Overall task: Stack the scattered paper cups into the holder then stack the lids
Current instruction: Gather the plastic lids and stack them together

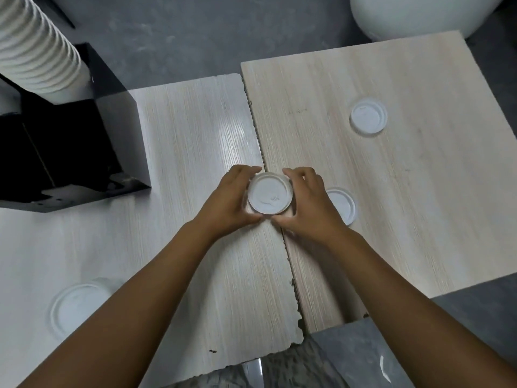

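Note:
A small stack of white lids (270, 196) sits at the seam between two pale wooden tabletops. My left hand (228, 204) cups its left side and my right hand (306, 205) cups its right side, fingers curled around the rim. A single white lid (345, 204) lies just right of my right hand, partly hidden by it. Another lid (368, 116) lies further back on the right tabletop. A blurred lid (77, 306) rests near the front left. A tall stack of white paper cups (36, 49) rises from the black holder (84, 152) at the back left.
The left tabletop (195, 135) and the right tabletop (419, 191) meet at a chipped, slanted seam. A large white rounded object (419, 15) stands on the grey floor at the back right. The tables' front edges are broken and uneven.

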`<state>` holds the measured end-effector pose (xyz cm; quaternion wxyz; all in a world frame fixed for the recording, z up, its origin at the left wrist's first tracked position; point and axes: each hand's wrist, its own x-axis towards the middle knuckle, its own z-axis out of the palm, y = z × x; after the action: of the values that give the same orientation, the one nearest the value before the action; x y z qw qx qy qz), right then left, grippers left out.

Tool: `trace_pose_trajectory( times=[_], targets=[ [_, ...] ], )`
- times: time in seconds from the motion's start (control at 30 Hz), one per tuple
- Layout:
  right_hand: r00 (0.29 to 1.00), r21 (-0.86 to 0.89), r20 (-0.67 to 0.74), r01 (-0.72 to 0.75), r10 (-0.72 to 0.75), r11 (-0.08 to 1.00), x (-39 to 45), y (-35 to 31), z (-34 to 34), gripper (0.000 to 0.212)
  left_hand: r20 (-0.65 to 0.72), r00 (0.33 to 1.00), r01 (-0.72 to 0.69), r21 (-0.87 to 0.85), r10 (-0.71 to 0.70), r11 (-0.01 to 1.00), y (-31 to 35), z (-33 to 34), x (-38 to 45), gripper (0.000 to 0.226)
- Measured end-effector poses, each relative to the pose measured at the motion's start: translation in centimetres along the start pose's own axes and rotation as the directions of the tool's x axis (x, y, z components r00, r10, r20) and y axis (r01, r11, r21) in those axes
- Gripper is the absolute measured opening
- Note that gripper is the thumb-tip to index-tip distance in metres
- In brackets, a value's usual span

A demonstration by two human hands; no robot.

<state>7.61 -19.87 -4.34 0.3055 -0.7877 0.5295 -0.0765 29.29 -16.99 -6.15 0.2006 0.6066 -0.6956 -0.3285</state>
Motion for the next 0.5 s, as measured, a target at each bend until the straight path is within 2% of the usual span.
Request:
trace_pose_trajectory(
  times=[0.13,0.3,0.5],
  targets=[
    [1.000,0.001,0.009,0.024,-0.024,1.000,0.1,0.0,0.2,0.099,-0.008,1.000,-0.006,-0.037,0.006,0.999,0.1,0.3,0.3,0.090],
    [0.995,0.044,-0.089,0.047,-0.043,0.998,-0.1,0.1,-1.2,0.090,-0.031,0.999,-0.022,-0.104,0.019,0.994,2.2,-0.1,0.8,0.082],
    [0.984,0.002,-0.179,-0.012,0.013,1.000,-4.0,3.9,-5.0,0.095,0.007,0.993,-0.115,-0.136,0.117,0.984,7.1,1.9,2.5,0.078]
  ],
)
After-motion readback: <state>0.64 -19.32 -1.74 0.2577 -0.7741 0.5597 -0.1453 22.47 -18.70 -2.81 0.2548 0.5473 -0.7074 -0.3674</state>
